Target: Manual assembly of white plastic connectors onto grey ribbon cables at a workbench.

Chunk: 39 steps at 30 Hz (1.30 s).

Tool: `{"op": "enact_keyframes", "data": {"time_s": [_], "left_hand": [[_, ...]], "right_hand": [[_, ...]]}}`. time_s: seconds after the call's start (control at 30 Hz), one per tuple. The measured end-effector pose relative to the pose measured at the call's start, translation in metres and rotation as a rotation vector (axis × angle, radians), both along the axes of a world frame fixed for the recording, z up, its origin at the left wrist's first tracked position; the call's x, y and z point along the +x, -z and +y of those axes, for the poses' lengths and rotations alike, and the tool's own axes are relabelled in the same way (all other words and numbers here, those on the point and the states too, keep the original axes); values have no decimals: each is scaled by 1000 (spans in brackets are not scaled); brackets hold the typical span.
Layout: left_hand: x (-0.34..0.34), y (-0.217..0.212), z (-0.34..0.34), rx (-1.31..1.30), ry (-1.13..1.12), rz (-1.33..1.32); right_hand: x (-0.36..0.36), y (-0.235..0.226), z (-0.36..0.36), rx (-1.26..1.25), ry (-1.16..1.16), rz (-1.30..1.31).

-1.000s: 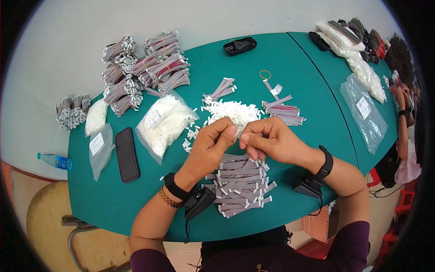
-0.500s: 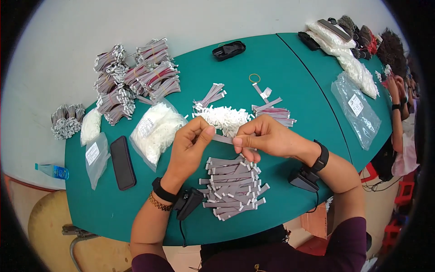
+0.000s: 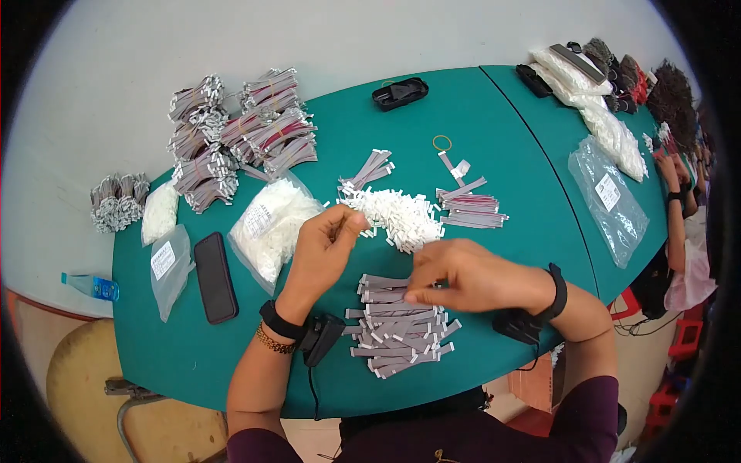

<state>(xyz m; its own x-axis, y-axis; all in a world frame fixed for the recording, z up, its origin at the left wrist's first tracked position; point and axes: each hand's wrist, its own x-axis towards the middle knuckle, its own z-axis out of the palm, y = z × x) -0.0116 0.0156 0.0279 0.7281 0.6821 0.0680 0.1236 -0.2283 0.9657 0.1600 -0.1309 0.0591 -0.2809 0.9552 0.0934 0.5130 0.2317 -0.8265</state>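
Note:
My left hand (image 3: 328, 243) is raised in a pinch beside a heap of small white plastic connectors (image 3: 397, 220); whatever sits between its thumb and fingertips is too small to make out. Over the upper right of a pile of short grey ribbon cables (image 3: 397, 332) with white ends hovers my right hand (image 3: 478, 274). Its fingers are bent and blurred, so I cannot see whether they hold a cable. Beyond the connectors lie two smaller groups of ribbon cables, one at the left (image 3: 368, 170) and one at the right (image 3: 472, 207).
Bundled ribbon cables (image 3: 270, 123) are stacked at the back left. Bags of white connectors (image 3: 270, 224), a phone (image 3: 215, 278) and an empty clear bag (image 3: 171, 266) lie left. A black case (image 3: 400, 93) and rubber band (image 3: 441, 143) are behind. Another person's arm (image 3: 676, 216) shows far right.
The grey ribbon cable stretched between my hands is no longer visible there. My right hand has moved down and right, over the cable pile; my left hand keeps its pinch.

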Motion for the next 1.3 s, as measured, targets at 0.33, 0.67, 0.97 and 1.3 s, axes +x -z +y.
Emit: {"op": "enact_keyframes", "data": {"time_s": [0.33, 0.67, 0.97, 1.3], "left_hand": [[8, 14, -12, 315, 71, 152], [10, 21, -12, 453, 85, 176], [12, 15, -16, 442, 79, 203], [12, 20, -15, -168, 134, -7]], "right_hand": [[7, -10, -3, 203, 74, -255], [73, 5, 14, 5, 403, -692], [66, 18, 15, 24, 406, -747], [63, 13, 12, 19, 393, -738]]}}
